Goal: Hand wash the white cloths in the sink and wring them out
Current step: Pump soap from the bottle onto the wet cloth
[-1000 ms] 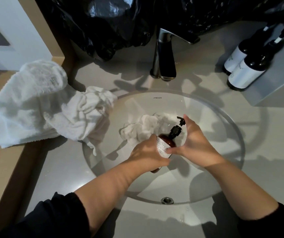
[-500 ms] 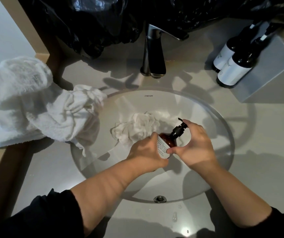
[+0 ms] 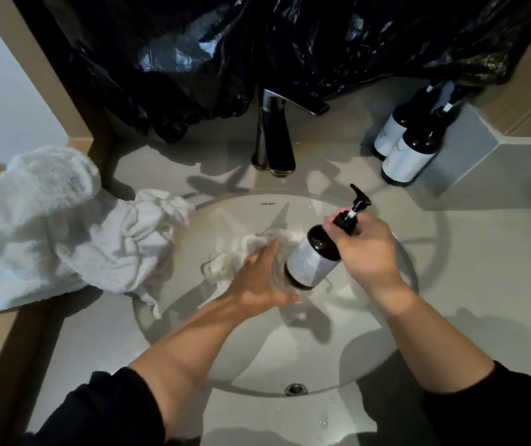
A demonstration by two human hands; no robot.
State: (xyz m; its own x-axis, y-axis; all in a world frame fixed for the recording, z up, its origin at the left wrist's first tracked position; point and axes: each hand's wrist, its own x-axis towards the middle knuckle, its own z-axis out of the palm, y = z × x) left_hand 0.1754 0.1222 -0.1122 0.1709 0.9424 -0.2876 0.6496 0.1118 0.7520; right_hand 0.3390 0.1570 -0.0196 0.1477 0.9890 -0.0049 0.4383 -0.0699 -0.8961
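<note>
The right hand (image 3: pixel 367 252) grips a brown pump bottle (image 3: pixel 317 257) by its neck, fingers closed around it just under the black pump, holding it tilted over the sink (image 3: pixel 257 358) with the pump head toward 1 o'clock. The left hand (image 3: pixel 257 281) lies open and flat, palm up, its fingers spread beneath the bottle's base and gripping nothing. A small white cloth (image 3: pixel 235 255) sits crumpled in the basin, just behind the left hand at 11 o'clock from it. More white cloths (image 3: pixel 122 246) are heaped on the desk (image 3: pixel 482 284) at 9 o'clock, one edge hanging over the sink rim. The tap (image 3: pixel 275 136) stands at 12 o'clock, two dark bottles (image 3: pixel 409 146) at 2 o'clock, black plastic sheeting (image 3: pixel 257 43) hanging behind them
</note>
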